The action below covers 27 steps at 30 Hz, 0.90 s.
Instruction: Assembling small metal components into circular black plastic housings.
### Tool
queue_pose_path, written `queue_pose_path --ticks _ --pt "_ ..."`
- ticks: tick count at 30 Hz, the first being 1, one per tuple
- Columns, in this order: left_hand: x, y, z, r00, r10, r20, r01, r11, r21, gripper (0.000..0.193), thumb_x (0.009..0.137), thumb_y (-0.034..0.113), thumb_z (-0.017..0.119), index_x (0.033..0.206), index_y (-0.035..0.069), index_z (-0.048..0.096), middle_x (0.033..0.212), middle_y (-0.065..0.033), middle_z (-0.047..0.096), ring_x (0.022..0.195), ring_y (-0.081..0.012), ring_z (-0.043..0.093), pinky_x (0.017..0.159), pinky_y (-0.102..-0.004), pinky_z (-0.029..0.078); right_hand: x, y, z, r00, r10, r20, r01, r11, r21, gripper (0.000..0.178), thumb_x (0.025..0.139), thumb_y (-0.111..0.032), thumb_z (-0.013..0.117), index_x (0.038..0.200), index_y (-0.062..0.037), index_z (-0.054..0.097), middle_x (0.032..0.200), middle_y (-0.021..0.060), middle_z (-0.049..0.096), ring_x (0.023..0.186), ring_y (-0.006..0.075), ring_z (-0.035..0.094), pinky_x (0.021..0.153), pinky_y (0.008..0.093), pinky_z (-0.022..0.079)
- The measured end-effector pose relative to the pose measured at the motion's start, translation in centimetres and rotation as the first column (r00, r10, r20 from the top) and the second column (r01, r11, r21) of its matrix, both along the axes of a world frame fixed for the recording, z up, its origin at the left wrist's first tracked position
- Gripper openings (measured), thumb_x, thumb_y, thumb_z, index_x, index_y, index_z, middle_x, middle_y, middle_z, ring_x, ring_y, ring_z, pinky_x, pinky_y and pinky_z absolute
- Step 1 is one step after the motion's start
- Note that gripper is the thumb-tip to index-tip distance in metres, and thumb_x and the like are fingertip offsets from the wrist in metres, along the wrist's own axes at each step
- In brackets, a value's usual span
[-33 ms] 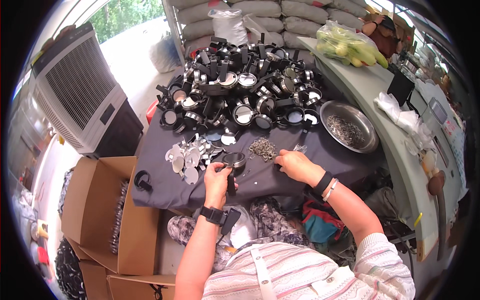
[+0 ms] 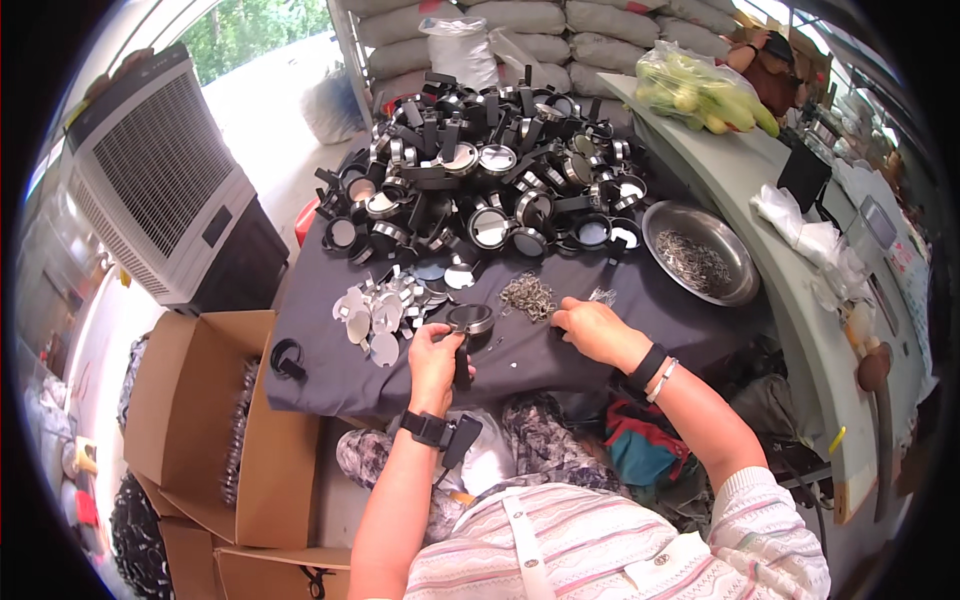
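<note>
My left hand (image 2: 434, 368) grips a black round part with a metal rim and a flat black handle (image 2: 470, 320). The handle points down toward me, and the fingers wrap it near the ring. My right hand (image 2: 597, 330) has its thumb and fingertips pressed together just above the cloth; anything between them is too small to make out. Beside those fingertips lie a heap of small metal clips (image 2: 527, 297) and a little cluster of thin bright metal pieces (image 2: 603, 297). Silver discs with tabs (image 2: 372, 316) are spread to the left of my left hand.
A large heap of similar black handled parts (image 2: 490, 190) covers the back of the dark cloth (image 2: 330, 385). At the right sits a steel bowl (image 2: 735, 285) of small metal pieces, beside a pale curved counter (image 2: 715, 150). Open cardboard boxes (image 2: 275, 440) stand left, near an air cooler (image 2: 160, 180).
</note>
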<state>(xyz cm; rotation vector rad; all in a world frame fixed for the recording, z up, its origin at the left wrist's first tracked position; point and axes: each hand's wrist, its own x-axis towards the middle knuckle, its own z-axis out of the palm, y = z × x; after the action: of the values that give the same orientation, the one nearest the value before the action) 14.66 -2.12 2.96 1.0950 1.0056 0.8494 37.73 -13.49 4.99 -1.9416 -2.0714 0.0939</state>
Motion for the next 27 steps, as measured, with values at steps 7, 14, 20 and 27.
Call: queue_pose_path --ticks 7,14,20,27 --pt "-1.7 0.8 0.0 0.994 -0.031 0.101 0.038 0.997 -0.064 0.006 0.078 0.002 0.065 0.080 0.002 0.059 0.064 -0.0040 0.058 0.040 -0.0117 0.050 0.034 -0.0242 0.038 0.3 0.8 1.5 0.999 0.041 0.030 -0.038 0.996 -0.080 0.018 0.071 -0.004 0.068 0.086 -0.0028 0.058 0.086 0.0141 0.062 0.086 0.0356 0.060 0.071 0.0425 0.049" --pt "-2.1 1.6 0.5 0.985 -0.154 0.077 0.159 0.985 -0.069 0.006 0.077 0.001 0.064 0.080 0.002 0.059 0.063 -0.0044 0.058 0.041 -0.0122 0.049 0.035 -0.0245 0.040 -5.4 2.0 3.6 0.707 0.149 -0.692 -0.156 0.986 0.052 0.017 0.074 -0.001 0.067 0.088 -0.0002 0.057 0.077 0.0119 0.062 0.071 0.0216 0.062 0.065 0.0327 0.048" --pt "-2.4 1.8 0.0 0.980 -0.154 0.124 0.162 0.985 -0.056 0.004 0.078 0.001 0.063 0.080 0.002 0.059 0.063 -0.0041 0.057 0.041 -0.0116 0.049 0.035 -0.0237 0.038 -8.3 5.3 0.0 0.772 0.364 -0.521 -0.159 0.904 0.397 0.022 0.072 0.000 0.071 0.090 -0.0014 0.057 0.079 0.0106 0.061 0.074 0.0246 0.062 0.065 0.0326 0.049" --pt "-2.4 1.9 -0.1 0.982 -0.158 0.101 0.159 0.987 0.001 0.003 0.079 0.000 0.061 0.081 0.001 0.060 0.062 -0.0027 0.056 0.042 -0.0090 0.048 0.037 -0.0218 0.036 -8.6 6.8 -1.1 0.822 0.345 -0.453 -0.138 0.893 0.429 0.025 0.070 -0.004 0.072 0.089 -0.0022 0.057 0.083 0.0118 0.063 0.079 0.0309 0.063 0.066 0.0371 0.050"
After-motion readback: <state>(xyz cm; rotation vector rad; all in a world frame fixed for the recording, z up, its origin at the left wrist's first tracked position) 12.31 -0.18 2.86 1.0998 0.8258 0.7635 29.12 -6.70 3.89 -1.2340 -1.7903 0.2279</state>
